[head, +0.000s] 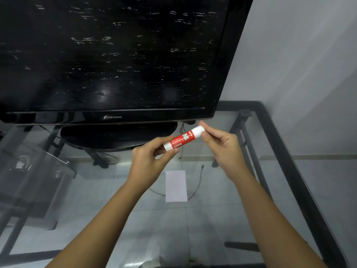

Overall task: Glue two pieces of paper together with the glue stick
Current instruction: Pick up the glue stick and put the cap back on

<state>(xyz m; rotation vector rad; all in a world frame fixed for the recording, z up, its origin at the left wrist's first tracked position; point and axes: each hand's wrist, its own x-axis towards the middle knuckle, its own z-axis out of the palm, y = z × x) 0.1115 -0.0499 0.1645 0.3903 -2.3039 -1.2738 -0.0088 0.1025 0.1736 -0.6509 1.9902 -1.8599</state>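
Beyond your hands stood the Samsung TV point(116, 55) on the glass table point(270, 171); below them lay the white paper point(176, 186). Your left hand point(148, 161) gripped the glue stick point(183, 138) base, your right hand point(222, 146) pinched its cap. Ideally, you pulled straight along the tube.

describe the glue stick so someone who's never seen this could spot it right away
Below the big black television, above the glass table, two hands hold it. The glue stick is a red-labelled tube with white ends, left hand at its base, right hand at its cap.
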